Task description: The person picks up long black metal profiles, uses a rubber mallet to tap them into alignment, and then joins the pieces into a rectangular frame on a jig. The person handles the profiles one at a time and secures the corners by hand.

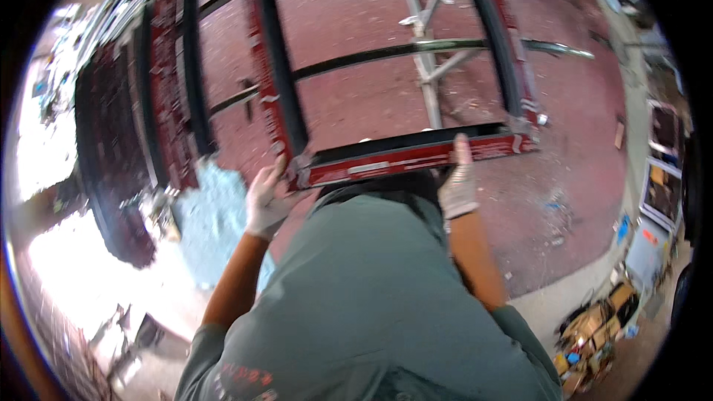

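A large rectangular black frame (412, 157), its outer faces wrapped in red printed film, stretches away from my body. My left hand (266, 202), in a pale glove with bare fingertips, grips its near left corner. Farther right, my right hand (458, 187), gloved the same way, is closed on the near bar with the thumb lying over the top edge. The fingers under the bar are mostly hidden. Both long sides of the frame run to the top of the view, where the far end is cut off.
Beneath the frame stands a metal trestle with a crossbar (572, 50). More black and red profiles (169, 89) lean at the left, near a light blue cloth (213, 208). Cardboard scraps (598, 321) and a grey bin-like box (645, 258) line the right side.
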A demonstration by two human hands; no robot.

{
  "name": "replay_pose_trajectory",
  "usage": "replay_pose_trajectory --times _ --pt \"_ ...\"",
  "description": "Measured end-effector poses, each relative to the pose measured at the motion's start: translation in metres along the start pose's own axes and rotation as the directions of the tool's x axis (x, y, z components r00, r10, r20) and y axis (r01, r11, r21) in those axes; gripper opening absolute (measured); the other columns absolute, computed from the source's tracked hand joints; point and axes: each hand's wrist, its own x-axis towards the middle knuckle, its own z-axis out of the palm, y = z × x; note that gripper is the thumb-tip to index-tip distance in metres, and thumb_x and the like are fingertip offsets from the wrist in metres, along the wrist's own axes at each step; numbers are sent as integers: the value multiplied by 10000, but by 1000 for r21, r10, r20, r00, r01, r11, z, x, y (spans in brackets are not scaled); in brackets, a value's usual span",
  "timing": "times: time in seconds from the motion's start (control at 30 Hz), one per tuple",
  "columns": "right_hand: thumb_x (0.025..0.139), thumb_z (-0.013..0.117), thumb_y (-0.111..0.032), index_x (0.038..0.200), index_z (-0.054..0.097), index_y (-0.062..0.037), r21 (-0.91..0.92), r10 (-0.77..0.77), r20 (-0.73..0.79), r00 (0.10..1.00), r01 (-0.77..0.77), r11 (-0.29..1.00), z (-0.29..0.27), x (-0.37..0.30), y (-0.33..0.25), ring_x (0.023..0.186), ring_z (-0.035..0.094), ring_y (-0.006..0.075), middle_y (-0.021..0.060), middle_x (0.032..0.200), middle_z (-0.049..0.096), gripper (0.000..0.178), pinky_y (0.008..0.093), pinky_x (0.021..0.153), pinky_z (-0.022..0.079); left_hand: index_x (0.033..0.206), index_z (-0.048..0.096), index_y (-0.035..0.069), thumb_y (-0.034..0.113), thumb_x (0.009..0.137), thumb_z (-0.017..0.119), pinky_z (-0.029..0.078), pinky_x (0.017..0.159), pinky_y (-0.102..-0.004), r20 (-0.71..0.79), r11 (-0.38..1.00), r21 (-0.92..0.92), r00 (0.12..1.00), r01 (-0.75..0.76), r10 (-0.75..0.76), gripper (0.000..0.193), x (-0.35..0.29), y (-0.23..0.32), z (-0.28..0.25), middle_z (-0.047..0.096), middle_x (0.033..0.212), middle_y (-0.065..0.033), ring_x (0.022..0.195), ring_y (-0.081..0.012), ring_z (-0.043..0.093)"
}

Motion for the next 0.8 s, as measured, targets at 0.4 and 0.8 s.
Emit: replay_pose_trajectory --times 0.4,0.8 --pt "944 738 -333 1289 526 -23 -53 352 422 835 -365 929 33 -4 50 1125 655 308 160 1208 639 510 476 959 594 1291 637 -34 172 983 691 513 917 -272 131 525 -661 772 536 -623 375 42 -16 0 712 1135 -76 1012 -130 651" --pt "883 774 -373 1091 624 -64 91 105 219 970 -127 988 96 -47 69 873 708 218 101 961 697 402 376 713 623 1158 656 -33 227 997 664 534 869 -316 406 531 -571 777 626 -481 306 51 -37 -27 697 1068 -85 943 -152 628"
